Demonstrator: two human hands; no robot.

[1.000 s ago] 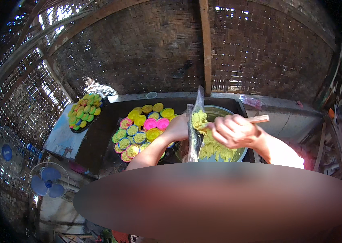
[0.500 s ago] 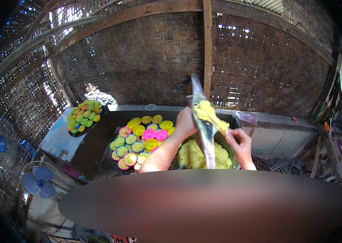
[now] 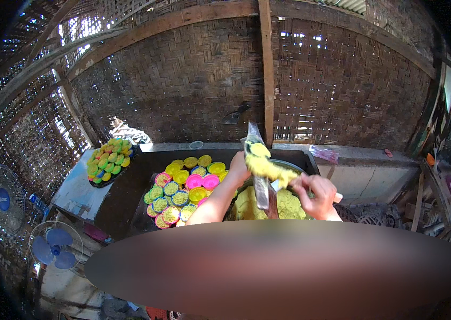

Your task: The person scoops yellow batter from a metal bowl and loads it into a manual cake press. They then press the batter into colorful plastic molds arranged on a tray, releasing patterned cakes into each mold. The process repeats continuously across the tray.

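My left hand (image 3: 240, 166) is closed on the side of a narrow flat board (image 3: 260, 189), dark and greyish, its fingers partly hidden behind it. Yellow dough (image 3: 260, 157) clings to the board's face. In my right hand (image 3: 317, 196) is a thin tool with a white handle end (image 3: 337, 198); dough covers part of it, so its kind is unclear. Both hands are above a large basin (image 3: 281, 163) holding a mass of yellow dough (image 3: 250, 205). To the left stand several small moulds (image 3: 170, 215), pink, yellow, green and blue, many filled with yellow crumbly dough.
A dark sunken worktop (image 3: 129, 208) surrounds the moulds. On a ledge at the far left sits a tray heaped with green, yellow and orange cakes (image 3: 111, 158). Two fans (image 3: 56, 249) stand at left. A woven wall (image 3: 183, 85) rises behind. A blurred oval covers the near side.
The board has come down and tilted, showing more of its dough-covered face. My right hand has moved slightly down, and the tool's white handle end now shows. The whole view has shifted slightly.
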